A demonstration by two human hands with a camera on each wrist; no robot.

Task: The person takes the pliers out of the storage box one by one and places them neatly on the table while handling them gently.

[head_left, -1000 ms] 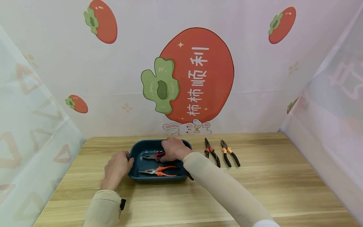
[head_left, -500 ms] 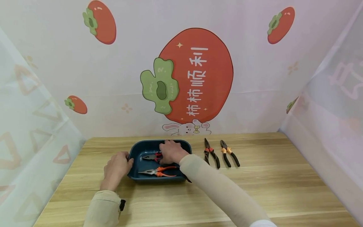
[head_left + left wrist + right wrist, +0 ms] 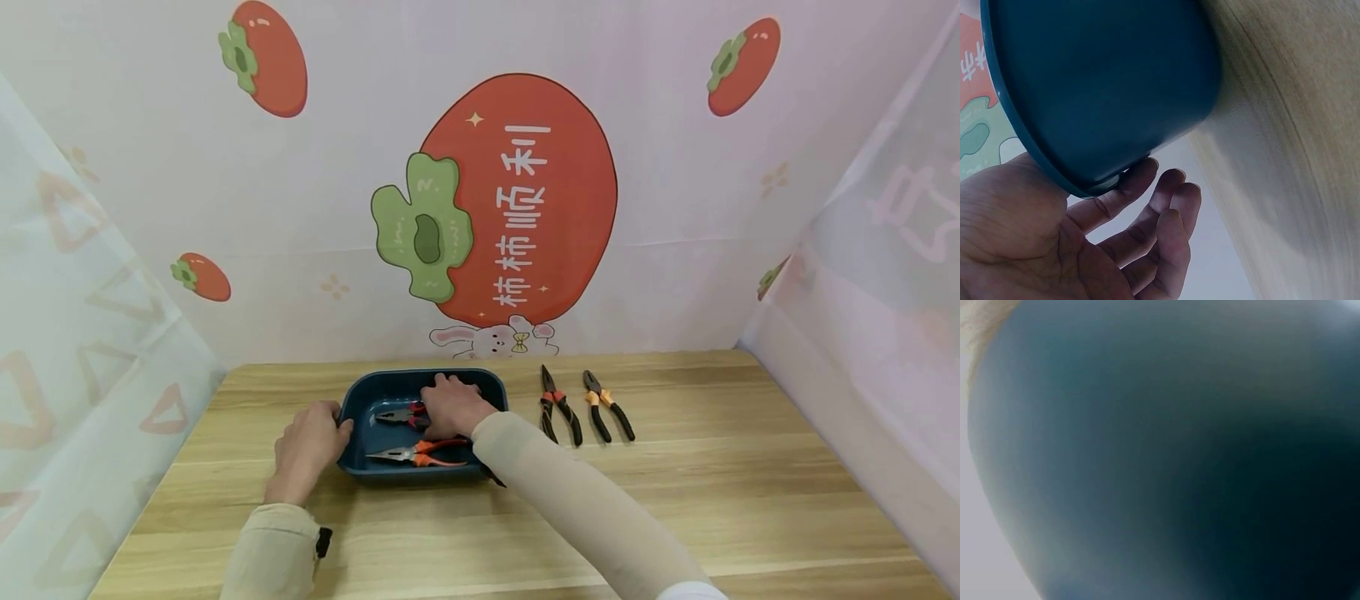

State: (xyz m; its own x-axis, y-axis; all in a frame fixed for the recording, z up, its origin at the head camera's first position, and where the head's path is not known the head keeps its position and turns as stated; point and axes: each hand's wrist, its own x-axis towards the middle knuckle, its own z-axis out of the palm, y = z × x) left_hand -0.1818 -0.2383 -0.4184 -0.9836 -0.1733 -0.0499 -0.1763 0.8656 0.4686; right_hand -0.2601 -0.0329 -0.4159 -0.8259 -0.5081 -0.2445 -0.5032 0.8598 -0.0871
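Note:
A dark blue basin (image 3: 420, 477) sits on the table. My left hand (image 3: 307, 443) grips its left end, and in the left wrist view the thumb side lies over the rim with the index finger against the outer wall. Inside the basin, my right hand (image 3: 453, 406) is curled over the handles of red-and-black pliers (image 3: 393, 417), whose jaws point left. Its fingertips are hidden, as are most of the handles. Nearer the front wall lie orange-handled needle-nose pliers (image 3: 401, 454). The right wrist view is a close blur of the blue basin wall (image 3: 1054, 456).
Right of the basin, needle-nose pliers with red-and-black handles (image 3: 559, 406) lie on the wooden table (image 3: 712, 475). Beside them are pliers with orange-and-black handles (image 3: 609, 408). A printed cloth (image 3: 660, 292) hangs behind the table, with cloth at both sides too.
My right hand has shifted slightly left and toward me over the pliers' handles. The left hand, basin and other pliers look the same.

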